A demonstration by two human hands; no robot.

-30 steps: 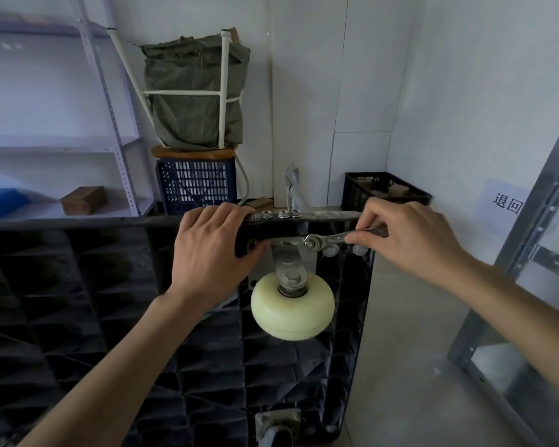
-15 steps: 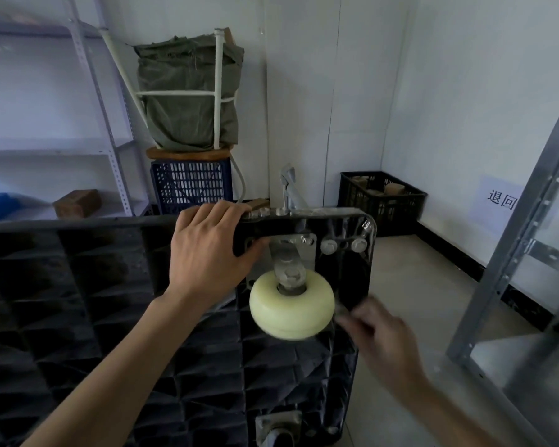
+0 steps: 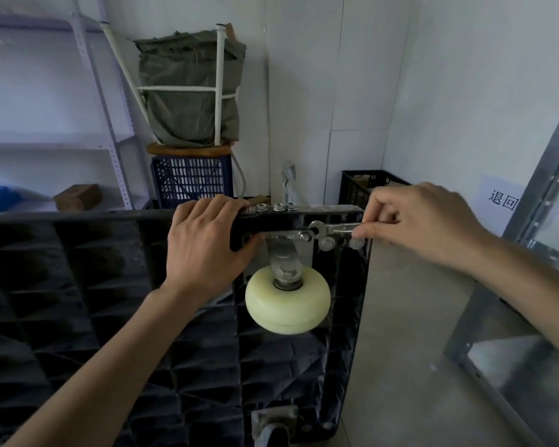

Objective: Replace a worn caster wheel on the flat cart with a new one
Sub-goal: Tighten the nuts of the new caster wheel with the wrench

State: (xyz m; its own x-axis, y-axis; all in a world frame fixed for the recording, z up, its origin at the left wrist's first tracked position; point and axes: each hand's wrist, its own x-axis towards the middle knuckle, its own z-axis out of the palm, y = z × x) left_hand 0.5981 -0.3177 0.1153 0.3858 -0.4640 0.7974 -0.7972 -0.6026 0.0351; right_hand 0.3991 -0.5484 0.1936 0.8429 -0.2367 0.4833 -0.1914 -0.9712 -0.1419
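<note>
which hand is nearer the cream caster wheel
Left. The left hand grips the upturned cart's top edge, just up-left of the caster wheel. The right hand sits farther up-right, holding the wrench on a mounting nut.

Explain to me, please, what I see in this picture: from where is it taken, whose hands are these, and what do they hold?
The picture comes from a camera worn on a person's head, looking forward and down, so both arms reach in from the bottom. No robot is here.

The black ribbed panel is the underside of a flat cart, standing on its edge. A cream caster wheel sits in a metal bracket bolted near the cart's upper corner. A second caster shows at the bottom edge.

The left hand grips the cart's top edge, next to the bracket. The right hand pinches the handle of a small wrench, whose head sits on a bolt of the bracket's plate. Loose nuts and washers lie on the top edge.

Behind stand a blue crate, a black crate and white shelves.
</note>
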